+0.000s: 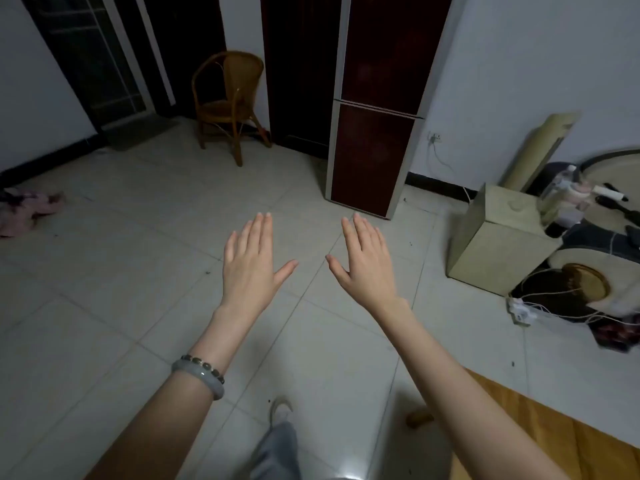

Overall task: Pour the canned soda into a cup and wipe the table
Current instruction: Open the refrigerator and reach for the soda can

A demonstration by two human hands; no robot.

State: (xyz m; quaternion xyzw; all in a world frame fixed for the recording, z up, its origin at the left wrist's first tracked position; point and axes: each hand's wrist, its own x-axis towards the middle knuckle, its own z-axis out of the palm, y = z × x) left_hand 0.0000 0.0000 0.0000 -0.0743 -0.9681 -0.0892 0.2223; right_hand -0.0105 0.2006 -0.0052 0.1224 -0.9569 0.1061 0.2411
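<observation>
While both arms reach forward over the pale tiled floor (138, 306), the left hand (251, 268) and right hand (367, 268) hang palm-down with fingers straight and thumbs angled toward each other, flat and spread, holding nothing and touching nothing. They are near each other but apart. Two bracelets circle the left wrist: one smooth, pale stone bangle (201, 375) and one string of dark beads (204, 363), touching side by side.

No soda can or cup can be made out; bottles and clutter at the far right are too blurred to tell. A wooden bench (554, 427) with a warm, grained top shows only its corner at the near right, its edge running diagonally just beside the right forearm.

The floor is glossy square tile with thin grout lines, wide and open in the middle and to the left. One woven rattan chair (228, 102) with a rounded back stands far off by the wall. One tall two-door fridge (377, 133), dark red panels in pale trim, stands far right of centre. One boxy beige cabinet (498, 237) sits right, with white cables (540, 306) trailing beside it. One pink crumpled cloth (27, 209) lies at the far left. One shoe (280, 410) and a grey trouser leg (277, 452) show at the near edge.
</observation>
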